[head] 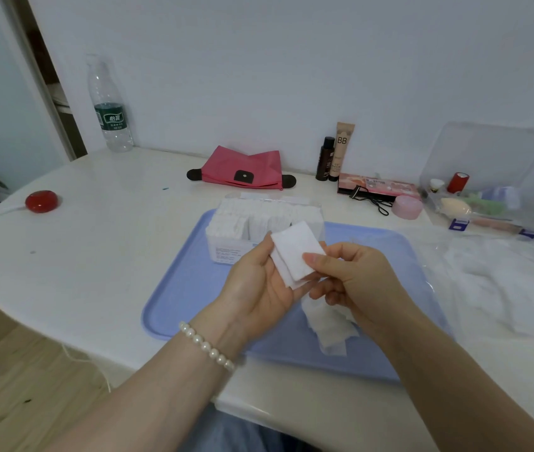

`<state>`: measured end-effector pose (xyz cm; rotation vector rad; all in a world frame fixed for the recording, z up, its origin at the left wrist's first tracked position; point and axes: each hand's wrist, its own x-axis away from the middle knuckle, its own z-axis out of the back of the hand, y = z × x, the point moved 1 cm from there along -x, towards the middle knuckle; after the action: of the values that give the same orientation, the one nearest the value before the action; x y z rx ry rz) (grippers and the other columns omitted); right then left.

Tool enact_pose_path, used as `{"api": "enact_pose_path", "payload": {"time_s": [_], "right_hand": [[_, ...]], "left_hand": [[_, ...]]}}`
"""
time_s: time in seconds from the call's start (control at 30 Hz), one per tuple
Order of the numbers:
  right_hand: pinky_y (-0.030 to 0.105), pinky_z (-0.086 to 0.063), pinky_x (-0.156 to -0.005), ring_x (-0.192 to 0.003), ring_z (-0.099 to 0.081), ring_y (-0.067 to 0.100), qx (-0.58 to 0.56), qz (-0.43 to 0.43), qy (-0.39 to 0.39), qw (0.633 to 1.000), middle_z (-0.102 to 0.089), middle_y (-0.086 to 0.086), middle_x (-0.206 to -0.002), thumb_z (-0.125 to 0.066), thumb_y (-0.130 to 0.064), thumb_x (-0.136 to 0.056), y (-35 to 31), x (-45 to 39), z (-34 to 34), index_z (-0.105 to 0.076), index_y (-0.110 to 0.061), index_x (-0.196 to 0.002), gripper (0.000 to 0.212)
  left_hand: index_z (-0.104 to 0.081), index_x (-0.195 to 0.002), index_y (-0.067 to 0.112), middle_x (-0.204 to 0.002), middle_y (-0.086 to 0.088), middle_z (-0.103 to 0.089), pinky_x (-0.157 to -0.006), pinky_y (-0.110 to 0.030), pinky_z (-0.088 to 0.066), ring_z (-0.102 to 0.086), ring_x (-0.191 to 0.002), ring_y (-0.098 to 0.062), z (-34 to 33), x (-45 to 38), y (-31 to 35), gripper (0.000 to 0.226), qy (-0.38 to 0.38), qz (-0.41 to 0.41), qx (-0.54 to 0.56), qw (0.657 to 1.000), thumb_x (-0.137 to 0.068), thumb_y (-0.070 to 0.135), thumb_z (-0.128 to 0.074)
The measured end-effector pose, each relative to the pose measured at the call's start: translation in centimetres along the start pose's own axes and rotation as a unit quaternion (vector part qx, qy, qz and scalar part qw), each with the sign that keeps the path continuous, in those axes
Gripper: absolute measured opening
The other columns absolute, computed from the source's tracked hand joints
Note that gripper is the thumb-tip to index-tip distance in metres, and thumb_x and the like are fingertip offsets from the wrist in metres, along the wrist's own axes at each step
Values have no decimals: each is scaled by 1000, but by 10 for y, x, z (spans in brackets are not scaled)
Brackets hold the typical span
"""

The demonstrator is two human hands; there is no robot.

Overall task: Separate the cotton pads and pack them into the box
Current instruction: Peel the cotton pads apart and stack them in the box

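Above a blue tray point(187, 288), my left hand point(259, 288) holds a small stack of white square cotton pads point(293, 252) in its fingers. My right hand point(347, 275) pinches the top pad at its lower right corner with the thumb on top. Behind the hands, at the tray's far edge, stands a clear plastic box point(236, 230) packed with upright rows of pads. A loose heap of more pads point(327, 324) lies on the tray under my right hand, partly hidden by it.
A clear plastic bag with cotton point(500, 275) lies right of the tray. At the back stand a water bottle point(110, 106), a pink pouch point(242, 169), cosmetic tubes point(335, 154), a palette point(376, 187), a pink jar point(405, 207) and a clear organiser point(484, 187). A red round object point(41, 201) sits left.
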<state>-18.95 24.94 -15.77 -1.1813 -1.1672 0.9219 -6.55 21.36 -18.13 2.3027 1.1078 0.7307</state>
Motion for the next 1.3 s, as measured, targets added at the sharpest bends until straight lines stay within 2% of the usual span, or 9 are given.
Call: {"api": "enact_pose_path", "payload": {"time_s": [0.23,0.4,0.6,0.67,0.73,0.8,0.87,1.1,1.3], "right_hand": [[18,-38,-39,-41,-59,16,40,33,39,998,-67,5,-56,-74,-13,-76,5,-1,-2,-62,-8,-67,16],[20,-37,-40,-41,-58,14,64,45,34,996,-63,0,-51,-74,-12,-76,4,-1,-3,-62,-6,-69,15],[18,-47,-46,-48,-59,8,168,132,-15,977,-66,9,-64,-70,0,-78,-11,-14,18,-67,-5,-81,7],[10,-49,-57,-54,-59,-2,291,164,-71,940,-67,7,-72,-69,5,-76,-16,-21,23,-67,-11,-79,17],[2,-43,-64,-66,-57,-8,472,156,-141,856,-64,-5,-85,-72,-2,-76,-12,-27,21,-69,-16,-90,20],[6,-38,-69,-83,-50,-3,594,136,-182,772,-53,-13,-97,-74,-13,-76,-3,-32,19,-63,-24,-109,36],[16,-37,-70,-83,-46,4,622,89,-208,750,-46,-13,-97,-75,-18,-76,2,-37,18,-54,-29,-116,46],[25,-37,-63,-63,-44,10,578,68,-228,781,-48,-5,-67,-72,-22,-79,3,-42,24,-56,-19,-70,19],[14,-48,-53,-55,-58,8,271,68,-169,945,-60,6,-66,-69,5,-76,-21,-35,37,-59,-6,-73,15]], "left_hand": [[-55,-119,0,-119,-22,-63,-86,-40,-51,-64,-101,-32,-4,-3,-2,65,-1,-3,39,999,-95,54,-25],[-43,-131,-5,-124,-22,-60,-84,-33,-56,-65,-106,-28,-3,-4,-4,43,-10,-18,1,1000,-100,24,-37],[-51,-117,-1,-105,-20,-69,-77,-36,-56,-68,-94,-28,9,-1,5,28,34,-22,9,999,-101,11,-32],[-52,-116,-1,-100,-17,-70,-75,-36,-56,-68,-89,-26,17,-1,10,28,71,-25,-8,997,-101,10,-32],[-55,-110,-3,-96,-17,-71,-72,-37,-57,-69,-86,-26,23,0,14,27,92,-26,-17,995,-100,9,-33],[-56,-104,-4,-96,-18,-71,-71,-39,-56,-69,-87,-27,26,2,16,26,98,-23,-19,995,-100,8,-33],[-56,-106,-4,-101,-20,-70,-72,-39,-56,-68,-89,-28,27,2,16,26,99,-18,-23,995,-100,8,-34],[-57,-104,-3,-99,-21,-69,-75,-40,-57,-68,-87,-31,27,4,10,24,90,-1,-33,995,-99,7,-36],[-54,-116,-4,-95,-20,-69,-79,-46,-55,-67,-92,-32,23,0,9,26,86,-6,-50,995,-99,7,-37]]}}
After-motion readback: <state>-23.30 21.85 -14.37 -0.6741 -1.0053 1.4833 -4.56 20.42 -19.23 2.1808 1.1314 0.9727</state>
